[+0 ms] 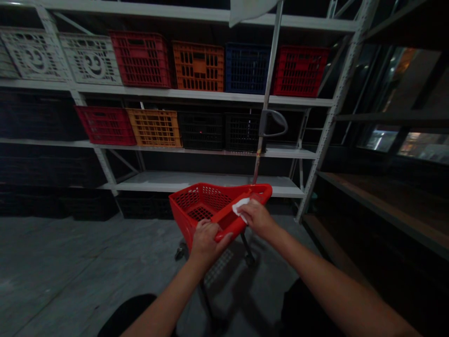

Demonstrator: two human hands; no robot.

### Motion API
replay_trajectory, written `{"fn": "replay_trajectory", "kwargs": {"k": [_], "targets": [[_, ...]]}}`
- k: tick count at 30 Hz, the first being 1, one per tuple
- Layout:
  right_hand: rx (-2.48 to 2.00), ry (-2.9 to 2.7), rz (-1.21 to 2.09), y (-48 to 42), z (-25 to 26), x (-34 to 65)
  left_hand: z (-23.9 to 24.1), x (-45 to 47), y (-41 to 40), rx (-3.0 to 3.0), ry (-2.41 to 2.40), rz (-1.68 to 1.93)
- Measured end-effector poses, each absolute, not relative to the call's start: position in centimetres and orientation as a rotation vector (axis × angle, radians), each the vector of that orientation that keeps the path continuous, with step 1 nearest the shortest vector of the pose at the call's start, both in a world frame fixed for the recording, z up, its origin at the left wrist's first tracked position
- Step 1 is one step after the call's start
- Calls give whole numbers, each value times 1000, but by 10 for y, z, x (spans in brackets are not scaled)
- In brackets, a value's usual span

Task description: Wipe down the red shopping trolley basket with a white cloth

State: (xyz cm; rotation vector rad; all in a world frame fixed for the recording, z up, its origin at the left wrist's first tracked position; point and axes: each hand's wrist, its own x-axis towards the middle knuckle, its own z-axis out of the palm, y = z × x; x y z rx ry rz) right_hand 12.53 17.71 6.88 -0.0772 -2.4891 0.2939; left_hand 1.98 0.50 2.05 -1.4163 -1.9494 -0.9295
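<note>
A red plastic shopping cart [185, 224] stands on dark wheeled legs in front of me, its basket walls pierced with holes. My left hand [206, 241] grips the near left part of the cart's handle rim, fingers wrapped over the edge. In my right hand [258, 217] is a white cloth [240, 205], pinched by the fingers and pressed against the red panel beside the handle. Part of the cloth is hidden under my fingers.
A white metal shelving rack [210, 96] holds crates in several colours, including an orange crate [199, 66]. A pole with a grey handle [273, 122] leans on the rack behind the cart. Brown shelves [386, 196] stand at the right. Grey concrete floor [63, 267] spreads to the left.
</note>
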Motion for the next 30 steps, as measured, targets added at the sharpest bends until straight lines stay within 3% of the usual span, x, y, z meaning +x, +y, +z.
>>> {"fn": "replay_trajectory", "kwargs": {"k": [3,10,24,30], "targets": [[-19,-2559,346,173,74,119,21,17,3,-1427,-1935,-931],[-370,-2611,256,225,88,95,22,11,3,-1437,-1848,-932],[299,-3075,285,175,115,48,21,-20,-15,-1448,-1835,-909],[-122,-3048,68,209,123,61,22,-31,-21,-1478,-1879,-908]]}}
